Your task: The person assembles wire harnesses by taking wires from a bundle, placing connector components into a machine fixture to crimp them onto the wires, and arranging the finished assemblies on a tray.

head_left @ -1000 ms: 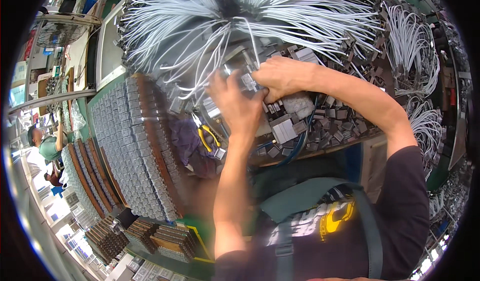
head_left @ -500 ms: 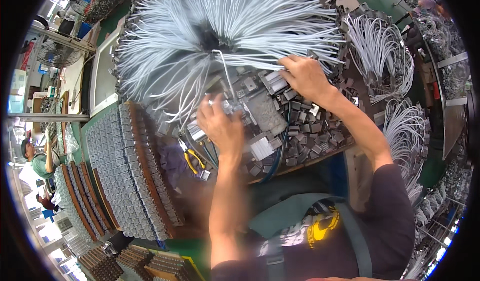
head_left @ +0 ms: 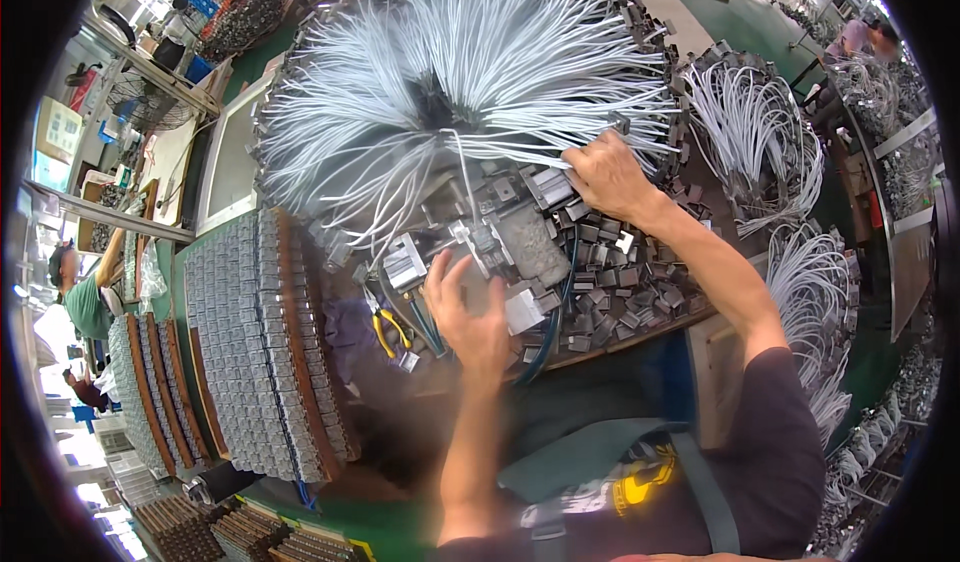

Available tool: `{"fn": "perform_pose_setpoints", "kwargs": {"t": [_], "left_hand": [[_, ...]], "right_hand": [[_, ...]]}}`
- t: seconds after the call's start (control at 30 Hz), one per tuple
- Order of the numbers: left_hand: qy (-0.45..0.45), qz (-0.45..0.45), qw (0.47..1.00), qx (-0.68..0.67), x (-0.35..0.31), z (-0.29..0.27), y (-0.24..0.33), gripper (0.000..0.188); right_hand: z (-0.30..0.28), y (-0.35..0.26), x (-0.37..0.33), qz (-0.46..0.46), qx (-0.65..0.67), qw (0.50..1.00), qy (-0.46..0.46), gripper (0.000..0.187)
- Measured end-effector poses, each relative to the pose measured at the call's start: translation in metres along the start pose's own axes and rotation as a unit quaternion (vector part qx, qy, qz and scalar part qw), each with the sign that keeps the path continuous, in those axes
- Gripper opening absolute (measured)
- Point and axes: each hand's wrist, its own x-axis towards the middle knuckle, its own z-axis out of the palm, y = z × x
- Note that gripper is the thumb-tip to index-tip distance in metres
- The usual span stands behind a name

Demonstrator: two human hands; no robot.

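A wide fan of white cables (head_left: 540, 52) spreads over the far part of the bench. My right hand (head_left: 610, 177) is closed at the right side of the fan, its fingertips pinching a white cable near its end. Nearer and to the left, my left hand (head_left: 465, 307) is raised with thumb and fingers apart and nothing between them. Just beyond it lies a small metal fixture (head_left: 485, 247), with a single white cable running to it. A silver metal block (head_left: 404, 262) sits left of that. Yellow-handled pliers (head_left: 388, 334) rest at the bench's near left.
Loose small metal housings (head_left: 610, 287) cover the bench at right. Stacked rows of grey parts (head_left: 235, 332) stand on the left. More white cable bundles (head_left: 755, 132) lie to the right. A dark blue hose (head_left: 560, 312) curves over the front edge. Another person (head_left: 88, 302) is far left.
My left hand has drawn back toward me and to the right from the fixture, fingers spreading. My right hand stays by the cable ends, its fingers curled more. The view has shifted slightly.
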Motion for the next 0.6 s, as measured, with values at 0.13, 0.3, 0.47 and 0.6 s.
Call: {"fn": "perform_pose_setpoints", "kwargs": {"t": [0.13, 0.3, 0.47, 0.6], "left_hand": [[0.007, -0.019, 1.0, -0.023, -0.002, -0.003, 0.002, 0.043], [-0.004, -0.023, 0.999, -0.022, -0.004, -0.006, -0.004, 0.042], [-0.025, -0.036, 0.997, -0.059, 0.007, -0.021, 0.001, 0.038], [-0.055, -0.018, 0.995, -0.083, 0.033, -0.072, 0.002, 0.035]], "right_hand": [[-0.039, -0.036, 0.022, 0.08, 0.15, 0.983, -0.063, 0.017], [-0.02, -0.042, 0.009, 0.122, 0.21, 0.968, -0.055, 0.019], [-0.011, -0.015, 0.01, 0.179, 0.172, 0.965, -0.086, 0.023], [-0.045, -0.017, 0.013, 0.294, 0.664, 0.664, -0.178, 0.039]]}}
